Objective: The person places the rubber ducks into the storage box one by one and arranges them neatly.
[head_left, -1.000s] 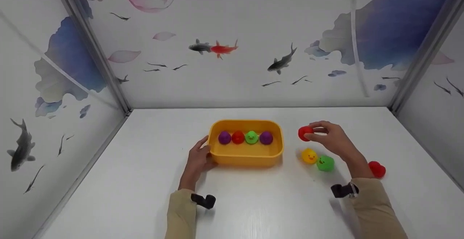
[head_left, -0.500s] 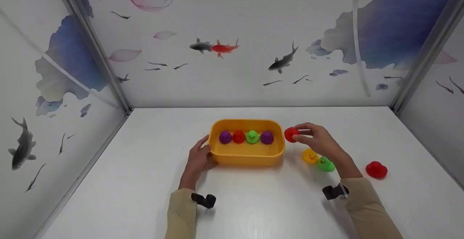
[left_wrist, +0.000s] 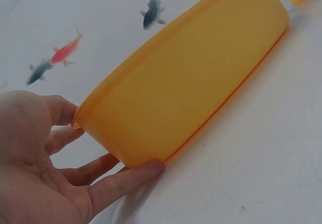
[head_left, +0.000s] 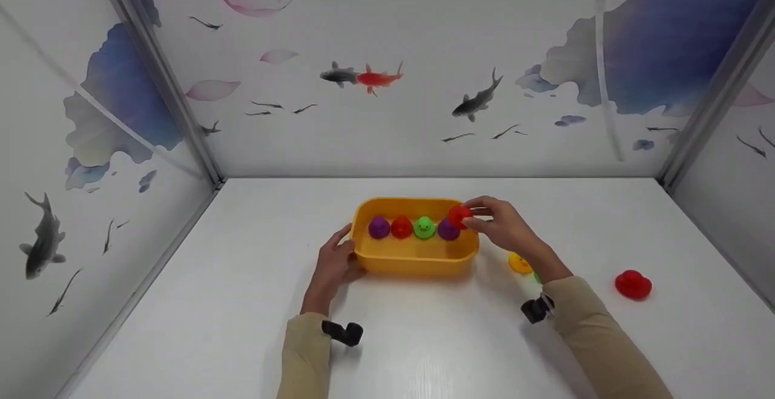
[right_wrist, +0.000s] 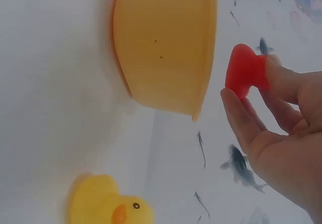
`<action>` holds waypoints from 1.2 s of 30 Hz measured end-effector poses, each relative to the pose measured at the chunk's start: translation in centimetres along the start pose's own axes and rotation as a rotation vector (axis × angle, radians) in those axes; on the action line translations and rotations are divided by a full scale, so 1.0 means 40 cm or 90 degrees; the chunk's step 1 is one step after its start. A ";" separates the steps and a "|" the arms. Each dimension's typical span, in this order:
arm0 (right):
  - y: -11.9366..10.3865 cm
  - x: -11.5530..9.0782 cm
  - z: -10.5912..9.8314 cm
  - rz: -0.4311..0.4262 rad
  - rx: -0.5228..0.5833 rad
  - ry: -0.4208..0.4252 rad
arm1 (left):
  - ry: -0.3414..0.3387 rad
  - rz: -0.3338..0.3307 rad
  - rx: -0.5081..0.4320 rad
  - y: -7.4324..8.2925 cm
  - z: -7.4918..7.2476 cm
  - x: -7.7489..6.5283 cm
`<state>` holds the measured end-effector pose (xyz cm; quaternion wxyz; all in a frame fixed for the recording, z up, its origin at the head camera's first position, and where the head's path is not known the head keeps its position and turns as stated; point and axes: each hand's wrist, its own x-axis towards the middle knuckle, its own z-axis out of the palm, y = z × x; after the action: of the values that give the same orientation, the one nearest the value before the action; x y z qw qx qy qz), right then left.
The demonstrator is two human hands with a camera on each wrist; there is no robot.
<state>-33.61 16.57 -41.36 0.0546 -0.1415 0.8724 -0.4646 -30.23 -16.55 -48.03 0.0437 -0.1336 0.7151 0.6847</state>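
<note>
My right hand [head_left: 505,227] pinches a red rubber duck [head_left: 460,217] over the right rim of a yellow plastic basin [head_left: 418,267]. In the right wrist view this duck [right_wrist: 241,72] is clear of the rim, between thumb and fingertips. Inside the basin a row holds a purple duck [head_left: 379,227], a red duck [head_left: 401,227], a green duck [head_left: 424,227] and another purple duck [head_left: 447,230], partly covered by the held one. My left hand [head_left: 333,264] holds the basin's left end; in the left wrist view its thumb [left_wrist: 128,182] lies low on the wall, with fingers at the rim.
On the white table [head_left: 418,338], right of the basin, sits a yellow duck [head_left: 519,263]. A green duck [head_left: 537,277] beside it is mostly hidden by my right forearm. Farther right lies another red duck [head_left: 633,284]. Printed panels [head_left: 387,138] wall the table's back and sides.
My right hand has carried the red duck leftward, from above the table right of the basin to over its right rim. The left hand keeps its place on the basin.
</note>
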 end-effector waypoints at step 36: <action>-0.131 0.092 0.240 0.064 0.015 -0.085 | -0.011 -0.008 -0.013 0.003 -0.001 0.000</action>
<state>-33.91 5.08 -42.31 0.1374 -0.1271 0.8674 -0.4610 -30.25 -16.58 -47.91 0.0527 -0.1327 0.7071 0.6925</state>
